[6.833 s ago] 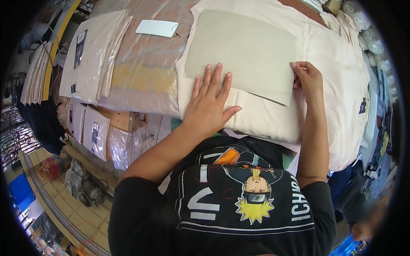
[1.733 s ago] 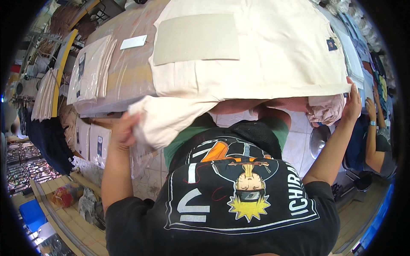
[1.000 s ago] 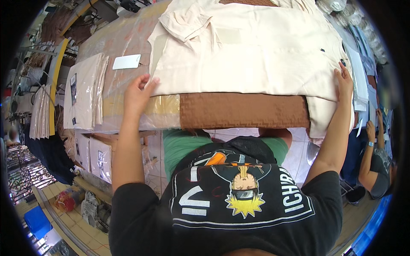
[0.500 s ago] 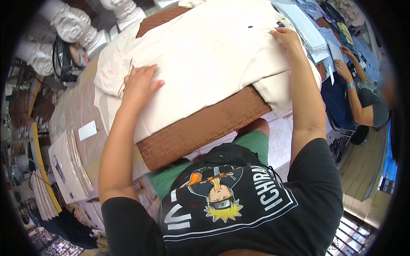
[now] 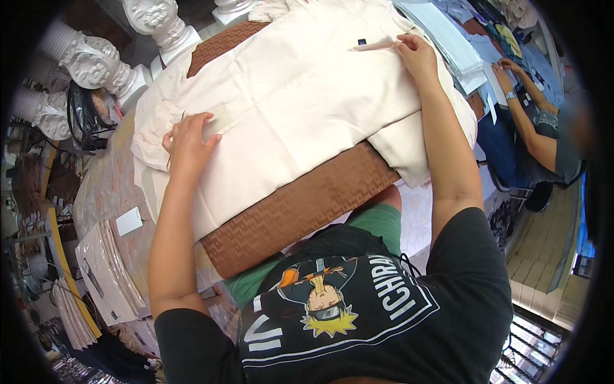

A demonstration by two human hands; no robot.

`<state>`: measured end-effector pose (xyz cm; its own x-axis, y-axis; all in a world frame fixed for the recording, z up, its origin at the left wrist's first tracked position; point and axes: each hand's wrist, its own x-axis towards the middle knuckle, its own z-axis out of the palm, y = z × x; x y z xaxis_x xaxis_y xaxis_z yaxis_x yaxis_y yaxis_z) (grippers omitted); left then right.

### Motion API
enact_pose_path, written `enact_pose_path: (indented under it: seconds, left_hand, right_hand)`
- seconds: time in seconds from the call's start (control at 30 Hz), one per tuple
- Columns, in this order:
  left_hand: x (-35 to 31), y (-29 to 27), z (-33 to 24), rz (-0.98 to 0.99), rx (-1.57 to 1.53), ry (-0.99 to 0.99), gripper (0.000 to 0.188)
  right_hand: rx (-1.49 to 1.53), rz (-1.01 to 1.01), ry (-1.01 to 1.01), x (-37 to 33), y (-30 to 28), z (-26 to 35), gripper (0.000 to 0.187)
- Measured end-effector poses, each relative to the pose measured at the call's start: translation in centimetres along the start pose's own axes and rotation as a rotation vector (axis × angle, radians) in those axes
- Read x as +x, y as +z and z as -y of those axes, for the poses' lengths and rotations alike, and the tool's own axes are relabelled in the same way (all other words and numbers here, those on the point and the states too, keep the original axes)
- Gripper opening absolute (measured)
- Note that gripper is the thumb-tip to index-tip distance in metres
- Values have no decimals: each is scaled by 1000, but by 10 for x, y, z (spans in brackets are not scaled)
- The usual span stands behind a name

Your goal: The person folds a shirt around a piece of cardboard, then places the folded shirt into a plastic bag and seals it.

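Observation:
A cream long-sleeved garment (image 5: 275,109) lies spread across a brown patterned padded surface (image 5: 300,211). My right hand (image 5: 419,59) pinches its fabric near the far right end, lifting a small fold beside a dark label (image 5: 362,42). At the left end, my left hand (image 5: 190,148) rests on the cloth by its bunched, wrinkled part, fingers spread and thumb apart. A faint translucent strip (image 5: 219,123) lies on the cloth by its fingertips. One sleeve (image 5: 409,144) hangs over the near edge, partly behind my right forearm.
White ornate pedestals (image 5: 96,64) stand at the far left, near a black bag (image 5: 89,105). Plastic-wrapped garments (image 5: 109,269) and a white card (image 5: 129,221) lie to the left. Folded light-blue shirts (image 5: 448,48) sit at the right, where another person's hands (image 5: 504,73) work.
My right hand has drawn up a fold of fabric near the label. My left hand has shifted slightly left and nearer, and the view has moved a little.

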<state>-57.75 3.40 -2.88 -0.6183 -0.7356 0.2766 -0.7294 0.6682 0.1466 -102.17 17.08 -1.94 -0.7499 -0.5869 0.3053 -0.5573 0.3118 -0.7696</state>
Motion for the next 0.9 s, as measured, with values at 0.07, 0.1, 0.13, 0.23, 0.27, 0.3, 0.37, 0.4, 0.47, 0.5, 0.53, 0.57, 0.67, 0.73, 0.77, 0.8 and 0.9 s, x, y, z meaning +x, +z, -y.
enact_pose_path:
  seconds: [0.07, 0.1, 0.13, 0.23, 0.27, 0.3, 0.37, 0.4, 0.47, 0.5, 0.53, 0.57, 0.67, 0.73, 0.77, 0.8, 0.9]
  left_hand:
    - [-11, -6, -22, -82, -43, 32, 39]
    - [-16, -8, -30, -123, -64, 47, 40]
    - [-24, -5, -33, -88, -121, 127, 42]
    - [-48, 15, -36, 40, -166, 265, 48]
    - [-55, 20, -37, 98, -99, 247, 50]
    - [-62, 21, -39, 156, -32, 223, 53]
    - [-59, 21, -41, 184, -23, 232, 56]
    - [-55, 20, -42, 194, -18, 228, 58]
    - [-54, 28, -38, 177, -60, 236, 59]
    - [-55, 29, -37, 159, -82, 246, 59]
    - [-59, 25, -35, 124, -141, 230, 60]
    - [-64, 22, -32, 88, -200, 215, 60]
    - [-81, -3, -25, 4, -261, 208, 55]
    - [-94, -14, -14, 13, -274, 192, 50]
    - [-102, -16, -6, -3, -265, 154, 49]
    - [-110, -17, 3, -18, -257, 117, 47]
    - [-125, -10, 27, -41, -160, -25, 50]
  right_hand:
    - [-87, -122, -58, -9, -4, 13, 24]
    - [-122, -116, -241, -17, -5, 21, 25]
    - [-155, -110, -428, -29, -6, 32, 26]
    - [-416, 162, -716, -61, 7, 38, 38]
    - [-558, 298, -753, -79, 11, 45, 45]
    - [-666, 347, -660, -86, 16, 36, 54]
    - [-832, 411, -504, -87, 12, 21, 73]
    - [-789, 353, -510, -83, 9, 12, 75]
    - [-788, 366, -515, -79, 7, 13, 75]
    - [-769, 315, -494, -77, 8, 17, 74]
    - [-754, 263, -475, -77, 13, 27, 72]
    - [-616, 228, -572, -81, 20, 49, 69]
    - [-238, 227, -791, -106, 46, 134, 49]
    - [-145, 327, -936, -123, 76, 175, 41]
    - [-103, 416, -989, -134, 98, 192, 38]
    - [-63, 507, -1039, -145, 122, 209, 35]
    - [-38, 661, -1271, -176, 193, 242, 43]
